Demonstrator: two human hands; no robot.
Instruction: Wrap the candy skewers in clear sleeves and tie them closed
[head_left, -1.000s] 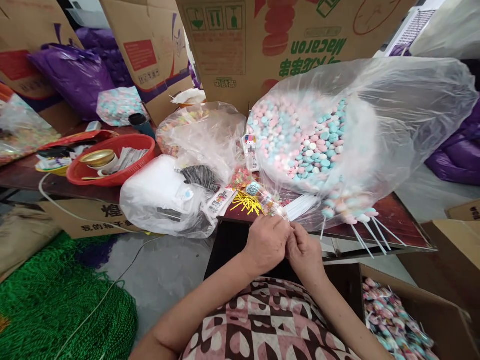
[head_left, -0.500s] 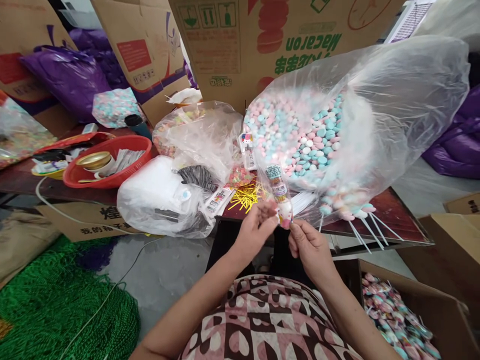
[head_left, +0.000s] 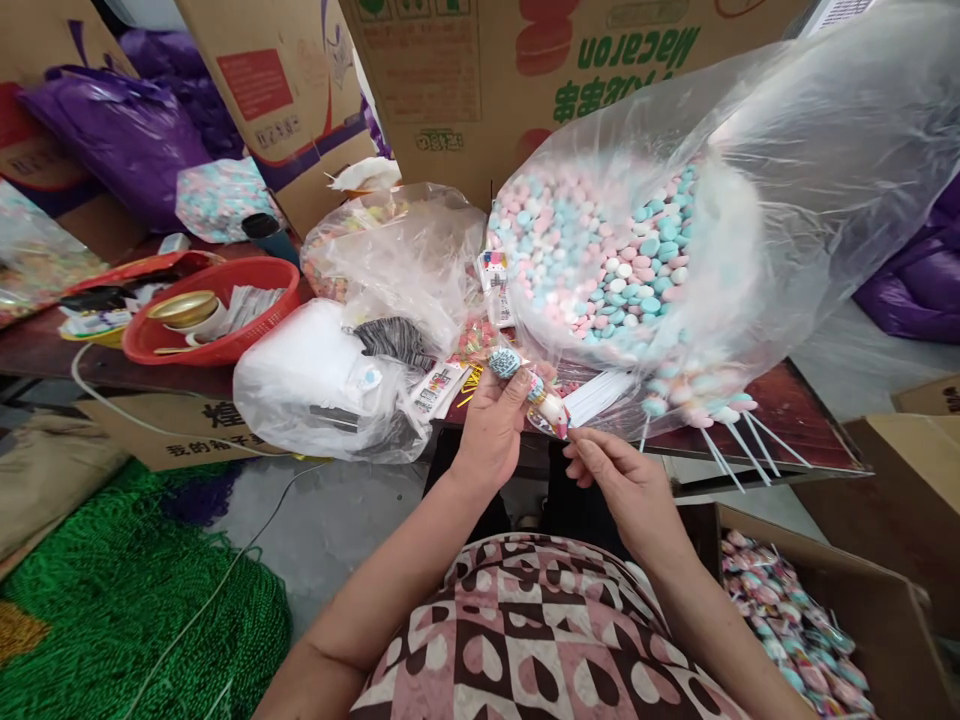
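My left hand [head_left: 491, 425] is closed around a small wrapped candy packet [head_left: 529, 388] in clear printed film, held just over the front edge of the dark table [head_left: 795, 420]. My right hand [head_left: 619, 475] pinches the packet's lower end, where a thin white stick seems to start; the stick itself is hard to make out. Directly behind stands a big clear bag [head_left: 675, 240] full of pink, blue and white candies on sticks, with several white sticks [head_left: 731, 455] poking out at its base.
Yellow twist ties [head_left: 471, 380] and printed labels [head_left: 439, 385] lie on the table by a white plastic bag [head_left: 315, 385]. A red basin [head_left: 217, 320] sits at left. A cardboard box [head_left: 795, 620] of wrapped candies is at lower right. Green netting [head_left: 120, 600] covers the floor.
The packet went from hidden between both hands to upright, then tilted to the left. My left hand rose toward the table and my right slid down to its lower end.
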